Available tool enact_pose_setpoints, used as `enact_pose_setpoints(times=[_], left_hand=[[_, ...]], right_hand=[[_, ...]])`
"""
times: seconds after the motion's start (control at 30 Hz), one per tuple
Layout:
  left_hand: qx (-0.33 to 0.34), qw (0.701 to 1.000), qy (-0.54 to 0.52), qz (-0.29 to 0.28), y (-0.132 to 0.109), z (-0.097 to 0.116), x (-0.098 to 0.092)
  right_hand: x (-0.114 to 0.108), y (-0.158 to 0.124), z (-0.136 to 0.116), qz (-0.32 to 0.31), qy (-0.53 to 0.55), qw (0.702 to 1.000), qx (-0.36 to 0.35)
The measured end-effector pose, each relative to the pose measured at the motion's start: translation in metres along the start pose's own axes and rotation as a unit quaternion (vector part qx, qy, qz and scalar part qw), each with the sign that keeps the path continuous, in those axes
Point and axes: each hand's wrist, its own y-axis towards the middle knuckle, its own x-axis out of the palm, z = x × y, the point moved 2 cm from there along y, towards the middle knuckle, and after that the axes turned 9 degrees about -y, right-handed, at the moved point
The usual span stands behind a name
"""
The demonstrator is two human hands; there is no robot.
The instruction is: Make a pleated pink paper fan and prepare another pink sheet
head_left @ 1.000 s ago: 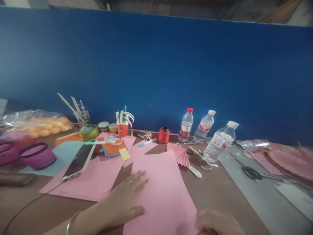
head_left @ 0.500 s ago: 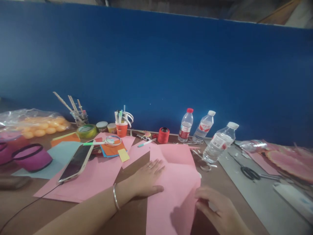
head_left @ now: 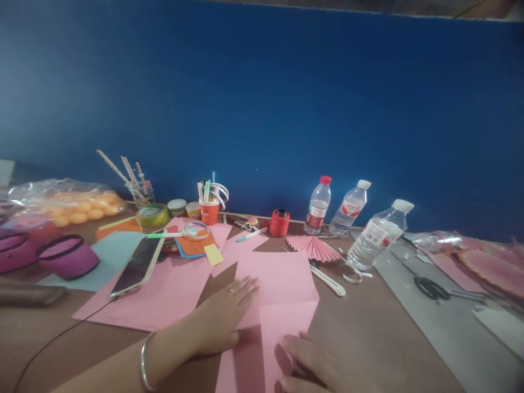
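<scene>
A sheet of pink paper (head_left: 274, 275) lies in front of me, creased across, its lower right part raised or turned over as a flap. My left hand (head_left: 223, 311) is spread flat with its fingertips on the sheet's left side; a ring and a silver bangle are on it. My right hand (head_left: 313, 363) has its fingers bent at the flap's right edge, closed on the paper; its fingertips are partly hidden. Just beyond the sheet are a pleated pink paper fan (head_left: 313, 248) and a white utility knife (head_left: 329, 281).
Three water bottles (head_left: 317, 210) stand at the back right beside a red thread spool (head_left: 279, 224). Black scissors (head_left: 429, 287) lie on a grey board at right. To the left are a phone (head_left: 137, 267) with a cable, purple bands (head_left: 69, 259) and a cup of pens (head_left: 209, 212).
The pink sheet has shifted left and nearer me, uncovering the fan and the utility knife. Both hands have moved left and down in view, and the sheet's lower right part now shows a flap.
</scene>
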Motion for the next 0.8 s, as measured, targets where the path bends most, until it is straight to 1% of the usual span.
enact_pose_setpoints(times=[0.07,0.13,0.2,0.23,0.3,0.37,0.47,0.6,0.8], left_hand=[[0.0,1.0,0.006,0.009,0.006,0.002,-0.001],[0.025,0.999,0.004,0.026,0.014,0.006,-0.003],[0.059,0.997,-0.003,0.047,0.018,0.007,-0.006],[0.063,0.996,-0.002,0.061,0.018,0.006,-0.008],[0.029,0.995,0.013,0.09,0.015,0.0,-0.013],[-0.032,0.992,0.04,0.115,0.008,-0.009,-0.018],[-0.084,0.985,0.075,0.13,0.0,-0.021,-0.024],[-0.098,0.981,0.095,0.136,-0.001,-0.029,-0.027],[-0.089,0.98,0.122,0.133,0.002,-0.029,-0.027]], right_hand=[[-0.005,0.013,0.002,-0.015,-0.014,0.999,-0.033],[-0.007,0.024,0.007,-0.042,-0.04,0.997,-0.049],[-0.004,0.031,0.011,-0.058,-0.042,0.996,-0.059],[-0.001,0.032,0.013,-0.062,-0.039,0.995,-0.06],[0.007,0.034,0.016,-0.075,-0.029,0.995,-0.062],[0.014,0.035,0.017,-0.094,-0.015,0.994,-0.058],[0.018,0.037,0.018,-0.118,0.004,0.992,-0.049],[0.018,0.04,0.017,-0.127,-0.001,0.991,-0.037],[0.018,0.041,0.016,-0.109,-0.016,0.993,-0.034]])
